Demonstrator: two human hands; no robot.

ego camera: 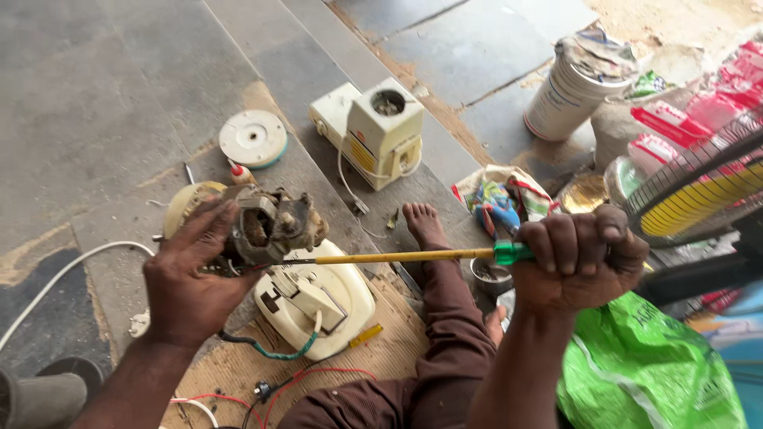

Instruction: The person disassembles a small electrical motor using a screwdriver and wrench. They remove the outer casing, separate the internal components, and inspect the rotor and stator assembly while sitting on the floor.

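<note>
The left hand [191,278] reaches forward from the lower left, palm down, its grip clamped over the near side of a grimy small motor [270,226] held just above a cream plastic housing [318,306] that lies on the floor [95,103]. The right hand [576,258] comes up from the lower middle with the forearm raised and the knuckles uppermost, its grip shut in a fist around the green handle of a screwdriver [397,257]. The yellow shaft runs level to the left, and its tip meets the right side of the motor. Beyond the motor stand a cream appliance base [381,131] and a white disc [253,138]. A bare foot [421,224] rests to the motor's right.
</note>
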